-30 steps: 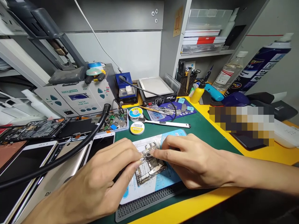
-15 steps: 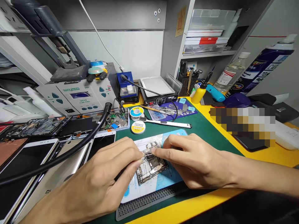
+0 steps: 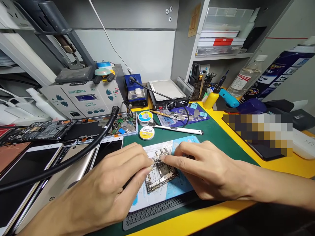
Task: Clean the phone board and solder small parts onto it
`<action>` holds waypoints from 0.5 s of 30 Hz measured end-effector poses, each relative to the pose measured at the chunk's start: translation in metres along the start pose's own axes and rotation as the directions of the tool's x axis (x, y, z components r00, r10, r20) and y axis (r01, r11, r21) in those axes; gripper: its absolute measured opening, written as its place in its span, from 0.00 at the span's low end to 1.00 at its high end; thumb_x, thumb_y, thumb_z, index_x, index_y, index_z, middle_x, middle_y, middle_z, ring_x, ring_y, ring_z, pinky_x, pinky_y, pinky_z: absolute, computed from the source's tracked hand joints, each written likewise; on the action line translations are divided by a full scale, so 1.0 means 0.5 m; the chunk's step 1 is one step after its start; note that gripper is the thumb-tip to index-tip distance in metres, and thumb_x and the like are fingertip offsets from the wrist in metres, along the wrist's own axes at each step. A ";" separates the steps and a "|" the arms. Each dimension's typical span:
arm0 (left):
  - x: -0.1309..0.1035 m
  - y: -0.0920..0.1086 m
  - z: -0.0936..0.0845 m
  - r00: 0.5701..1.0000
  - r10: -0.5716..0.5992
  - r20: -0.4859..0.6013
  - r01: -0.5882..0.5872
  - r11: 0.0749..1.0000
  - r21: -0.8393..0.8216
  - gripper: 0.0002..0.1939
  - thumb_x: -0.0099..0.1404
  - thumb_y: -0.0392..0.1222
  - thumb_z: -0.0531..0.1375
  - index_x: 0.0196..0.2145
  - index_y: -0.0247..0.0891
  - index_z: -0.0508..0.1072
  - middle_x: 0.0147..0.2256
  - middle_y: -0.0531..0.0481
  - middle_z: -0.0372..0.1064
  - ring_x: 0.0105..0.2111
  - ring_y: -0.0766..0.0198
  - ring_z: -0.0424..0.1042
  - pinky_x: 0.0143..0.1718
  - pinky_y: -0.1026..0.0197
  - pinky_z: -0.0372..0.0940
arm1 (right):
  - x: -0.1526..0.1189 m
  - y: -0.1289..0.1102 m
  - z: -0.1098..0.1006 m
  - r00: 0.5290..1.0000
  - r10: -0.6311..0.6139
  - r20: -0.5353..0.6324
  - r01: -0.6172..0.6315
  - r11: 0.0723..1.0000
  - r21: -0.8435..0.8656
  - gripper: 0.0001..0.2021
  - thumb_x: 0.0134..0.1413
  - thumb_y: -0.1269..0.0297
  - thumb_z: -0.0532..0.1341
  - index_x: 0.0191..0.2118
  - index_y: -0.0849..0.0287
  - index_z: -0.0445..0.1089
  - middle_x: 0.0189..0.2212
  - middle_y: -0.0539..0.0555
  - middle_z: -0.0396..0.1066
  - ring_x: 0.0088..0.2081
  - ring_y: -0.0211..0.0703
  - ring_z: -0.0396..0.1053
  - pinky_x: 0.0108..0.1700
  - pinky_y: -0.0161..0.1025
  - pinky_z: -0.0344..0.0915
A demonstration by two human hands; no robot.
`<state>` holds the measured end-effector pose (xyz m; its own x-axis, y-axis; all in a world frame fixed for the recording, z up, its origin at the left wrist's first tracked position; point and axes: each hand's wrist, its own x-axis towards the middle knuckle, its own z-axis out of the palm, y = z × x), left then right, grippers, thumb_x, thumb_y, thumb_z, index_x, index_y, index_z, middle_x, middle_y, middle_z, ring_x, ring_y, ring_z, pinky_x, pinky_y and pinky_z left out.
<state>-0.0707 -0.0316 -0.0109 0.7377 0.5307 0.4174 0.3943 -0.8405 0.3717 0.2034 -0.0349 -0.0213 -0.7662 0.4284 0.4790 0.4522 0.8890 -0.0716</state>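
A bare phone circuit board (image 3: 165,169) lies tilted on a white and light blue card-like plate (image 3: 147,204). At the board's left edge, the thumb and index finger of my left hand (image 3: 120,177) are pinched together on it. My right hand (image 3: 206,167) comes from the right, its fingers curled in and its index fingertip on the upper part of the board, close to the left fingertips. The right thumb is mostly hidden, as is whatever small part lies between the fingertips. The plate rests on a green mat (image 3: 231,144) and a dark grey honeycomb-patterned pad (image 3: 152,214).
Beyond the plate lie a white-handled brush (image 3: 182,129), a solder spool (image 3: 145,117) and a round tin (image 3: 147,133). A thick black hose (image 3: 81,160) crosses several phones (image 3: 31,177) at left. A hot-air station (image 3: 83,98) and heating plate (image 3: 168,91) stand behind.
The view has shifted slightly, so the scene sits a little further right. Both hands keep nearly the same grip and place on the board.
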 end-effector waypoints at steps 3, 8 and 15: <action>0.002 0.000 -0.001 1.000 0.001 -0.004 -0.001 1.000 -0.001 0.10 0.77 0.28 0.53 0.45 0.39 0.70 0.37 0.53 0.71 0.39 0.67 0.69 0.41 0.64 0.65 | -0.001 0.000 -0.002 1.000 -0.001 0.000 0.001 1.000 0.007 0.24 0.58 0.81 0.54 0.58 0.67 0.74 0.33 0.54 0.69 0.28 0.43 0.62 0.25 0.40 0.50; 0.003 0.001 0.000 1.000 -0.001 -0.008 0.001 1.000 -0.003 0.09 0.77 0.28 0.53 0.44 0.40 0.71 0.37 0.53 0.71 0.38 0.67 0.70 0.40 0.64 0.66 | -0.001 0.001 -0.001 1.000 0.006 0.007 -0.006 0.999 0.038 0.24 0.59 0.81 0.55 0.59 0.68 0.73 0.33 0.54 0.69 0.28 0.43 0.62 0.25 0.40 0.51; 0.001 0.001 -0.001 1.000 0.001 -0.007 -0.001 1.000 0.000 0.09 0.77 0.28 0.54 0.45 0.39 0.71 0.37 0.52 0.72 0.38 0.66 0.70 0.40 0.63 0.66 | 0.002 0.004 0.000 1.000 0.008 0.014 -0.008 0.998 0.061 0.24 0.59 0.81 0.55 0.59 0.70 0.74 0.33 0.54 0.68 0.28 0.43 0.61 0.25 0.40 0.51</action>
<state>-0.0705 -0.0319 -0.0100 0.7342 0.5308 0.4233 0.3936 -0.8408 0.3717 0.2036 -0.0330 -0.0208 -0.7690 0.4373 0.4663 0.4298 0.8936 -0.1292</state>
